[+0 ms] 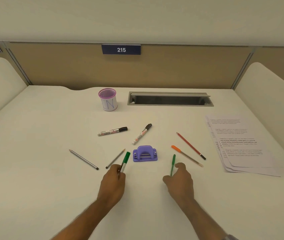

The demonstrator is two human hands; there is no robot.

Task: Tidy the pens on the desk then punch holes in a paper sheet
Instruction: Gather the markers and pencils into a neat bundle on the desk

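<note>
My left hand (114,181) grips a green-capped white marker (125,161) by its lower end. My right hand (180,179) pinches a thin green pen (172,164). Between them sits a purple hole punch (145,153). Two black-capped white markers (112,131) (142,134) lie behind it. Two grey pencils (83,159) (115,158) lie on the left. An orange-capped pen (186,155) and a red pencil (190,145) lie on the right. A purple-rimmed pen cup (108,99) stands at the back. A stack of printed paper sheets (241,144) lies at the right.
A grey open cable tray (170,99) is set into the white desk (51,135) behind the pens. Beige partition walls with a "215" sign (121,49) close off the back. Cream side panels rise at both sides.
</note>
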